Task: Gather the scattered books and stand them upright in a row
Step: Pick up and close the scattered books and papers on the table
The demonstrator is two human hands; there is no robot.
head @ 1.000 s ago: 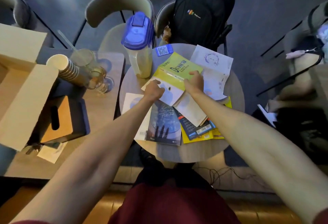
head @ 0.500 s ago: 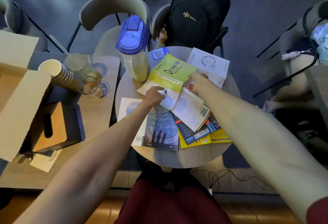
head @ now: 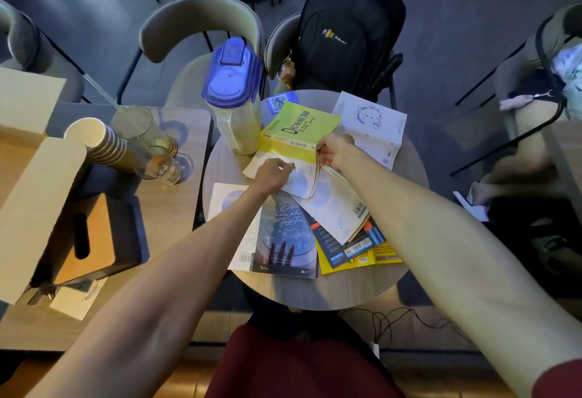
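Note:
Several books lie scattered flat on a small round table (head: 315, 293). A yellow-green book (head: 302, 126) lies at the back, with my right hand (head: 333, 151) gripping its right edge near the spine. My left hand (head: 274, 174) presses closed on a white book with a blue circle (head: 302, 181) just below it. Another white book (head: 337, 208) overlaps to the right. A dark blue book (head: 286, 237) lies nearer me, over a white one (head: 226, 205). A dark book with barcode (head: 346, 240) sits on a yellow book (head: 378, 254). A white book (head: 371, 123) lies at the back right.
A plastic jug with a blue lid (head: 233, 95) stands at the round table's back left, touching the yellow-green book. A QR card (head: 278, 103) is behind it. The left table holds glasses (head: 157, 161), stacked paper cups (head: 97, 142), a cardboard box (head: 28, 183). A black backpack (head: 346, 38) rests on a chair.
My right hand moved right along the yellow-green book's lower edge and the white book under it now shows. My left hand stayed on the white book with the blue circle.

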